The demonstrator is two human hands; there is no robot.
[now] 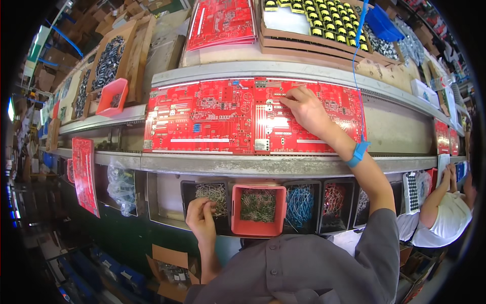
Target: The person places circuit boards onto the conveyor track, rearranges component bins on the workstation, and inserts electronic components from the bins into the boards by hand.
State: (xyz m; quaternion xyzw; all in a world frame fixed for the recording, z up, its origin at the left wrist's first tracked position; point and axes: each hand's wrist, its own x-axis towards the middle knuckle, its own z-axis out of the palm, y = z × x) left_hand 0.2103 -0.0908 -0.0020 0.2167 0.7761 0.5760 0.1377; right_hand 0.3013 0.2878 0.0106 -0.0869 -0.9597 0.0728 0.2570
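Two red circuit boards lie side by side on the conveyor rails, a left board and a right board. Over the right board's upper left part is my right hand, its fingertips pinched close to the surface; whatever they hold is too small to make out. A blue wrist strap with a cord circles that wrist. My left hand is at the left edge of a black bin of pale-leaded components, with thumb and fingers pressed together. I cannot see what is between them.
Beside that bin stand a red bin of green-toned parts, a bin of blue components and a bin of red ones. Stacked boards and a tray of yellow-black parts sit beyond the rails. A co-worker is at right.
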